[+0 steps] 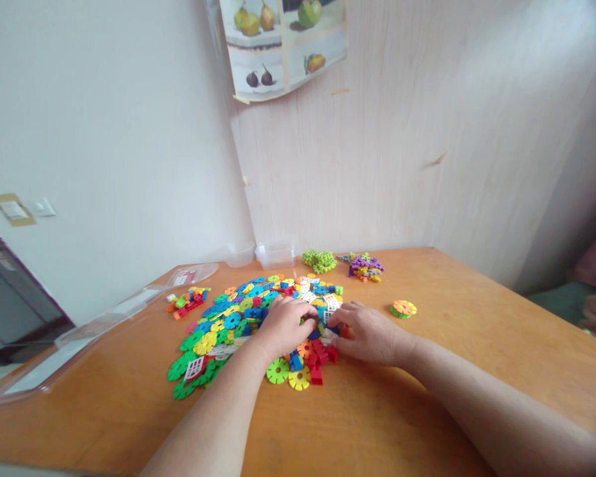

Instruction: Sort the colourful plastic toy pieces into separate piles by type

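A heap of colourful plastic snowflake discs (206, 342) and small building blocks (318, 358) spreads over the wooden table. Over the middle of the heap is my left hand (289, 326), its fingers bent down among the pieces and its thumb apart from the index finger. My right hand (370, 332) rests at the heap's right side, fingers and thumb apart, touching pieces near a white block (328, 336). Both hands' fingertips are partly hidden, and I see nothing held firmly. White lattice pieces (332, 302) lie between and beyond the hands.
Green pieces (319, 260) and purple and mixed pieces (366, 266) are piled at the back. A small stack of discs (404, 309) sits at right, a small block pile (187, 302) at left. Clear plastic containers (277, 256) stand by the wall; clear packaging (79, 351) lies along the left edge.
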`<state>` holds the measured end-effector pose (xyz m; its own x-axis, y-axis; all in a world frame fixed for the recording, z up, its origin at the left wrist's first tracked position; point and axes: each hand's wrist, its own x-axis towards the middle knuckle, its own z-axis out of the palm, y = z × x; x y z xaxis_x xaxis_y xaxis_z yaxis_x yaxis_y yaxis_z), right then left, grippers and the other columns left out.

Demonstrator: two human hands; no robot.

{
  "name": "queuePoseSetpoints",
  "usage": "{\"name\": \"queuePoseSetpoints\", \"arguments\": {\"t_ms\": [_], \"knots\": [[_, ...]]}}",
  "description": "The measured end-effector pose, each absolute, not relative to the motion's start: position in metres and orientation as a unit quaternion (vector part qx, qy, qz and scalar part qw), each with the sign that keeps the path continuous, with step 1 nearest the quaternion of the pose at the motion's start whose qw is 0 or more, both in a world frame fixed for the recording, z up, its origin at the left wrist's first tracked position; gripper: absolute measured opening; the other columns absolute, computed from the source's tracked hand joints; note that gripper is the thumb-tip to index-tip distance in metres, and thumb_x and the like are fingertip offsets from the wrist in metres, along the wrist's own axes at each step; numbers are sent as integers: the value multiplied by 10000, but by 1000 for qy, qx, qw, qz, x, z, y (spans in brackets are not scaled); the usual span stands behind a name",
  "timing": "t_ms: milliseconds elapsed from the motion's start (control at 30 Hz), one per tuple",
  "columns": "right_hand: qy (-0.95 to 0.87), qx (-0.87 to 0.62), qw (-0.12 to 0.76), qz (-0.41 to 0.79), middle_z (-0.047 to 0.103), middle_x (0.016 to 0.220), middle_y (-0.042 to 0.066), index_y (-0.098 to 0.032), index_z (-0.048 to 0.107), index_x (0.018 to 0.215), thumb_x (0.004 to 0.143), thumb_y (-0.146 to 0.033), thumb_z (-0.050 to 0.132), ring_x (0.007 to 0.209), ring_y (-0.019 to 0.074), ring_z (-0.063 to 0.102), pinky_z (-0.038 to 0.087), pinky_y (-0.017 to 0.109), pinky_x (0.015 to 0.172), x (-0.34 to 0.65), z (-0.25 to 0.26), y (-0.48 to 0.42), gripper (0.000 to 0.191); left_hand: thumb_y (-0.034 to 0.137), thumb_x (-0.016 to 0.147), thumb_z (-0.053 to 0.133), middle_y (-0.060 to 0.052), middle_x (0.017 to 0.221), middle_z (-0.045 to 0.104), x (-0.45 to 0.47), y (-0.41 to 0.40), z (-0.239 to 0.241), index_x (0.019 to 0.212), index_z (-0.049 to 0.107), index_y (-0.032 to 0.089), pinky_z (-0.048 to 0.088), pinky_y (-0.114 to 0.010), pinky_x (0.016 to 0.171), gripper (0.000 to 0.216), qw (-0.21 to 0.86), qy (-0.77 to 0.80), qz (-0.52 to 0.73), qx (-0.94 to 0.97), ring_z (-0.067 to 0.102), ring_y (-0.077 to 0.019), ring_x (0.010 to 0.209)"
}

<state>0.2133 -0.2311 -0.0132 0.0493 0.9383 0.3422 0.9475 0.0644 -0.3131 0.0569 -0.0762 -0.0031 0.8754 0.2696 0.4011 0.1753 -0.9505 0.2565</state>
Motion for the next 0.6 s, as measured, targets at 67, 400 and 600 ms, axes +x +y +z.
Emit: {"name": "queuePoseSetpoints", "arguments": {"t_ms": [67, 400, 600], "knots": [[-687, -688, 233, -16, 667, 888, 41, -227, 667, 892, 841, -406, 629, 860, 193, 593, 422, 285, 748, 214, -15, -230, 190, 191, 818, 584, 6, 883, 736, 58, -78, -3, 864, 731, 274, 409, -347, 877, 175, 113, 110, 229, 961, 617, -211, 888], [-688, -681, 249, -27, 675, 882, 42, -225, 677, 886, 861, -346, 610, 870, 194, 597, 428, 283, 749, 211, -20, -228, 141, 385, 778, 704, -35, 890, 667, 60, -89, -3, 772, 686, 238, 410, -355, 883, 148, 108, 65, 220, 967, 569, -226, 932], [-676, -677, 288, -36, 668, 858, 40, -241, 687, 945, 905, -406, 571, 824, 192, 599, 448, 297, 736, 213, -20, -228, 206, 338, 781, 698, -37, 855, 678, 63, -85, -6, 743, 672, 220, 429, -347, 864, 127, 118, 65, 234, 963, 588, -221, 914]]}}
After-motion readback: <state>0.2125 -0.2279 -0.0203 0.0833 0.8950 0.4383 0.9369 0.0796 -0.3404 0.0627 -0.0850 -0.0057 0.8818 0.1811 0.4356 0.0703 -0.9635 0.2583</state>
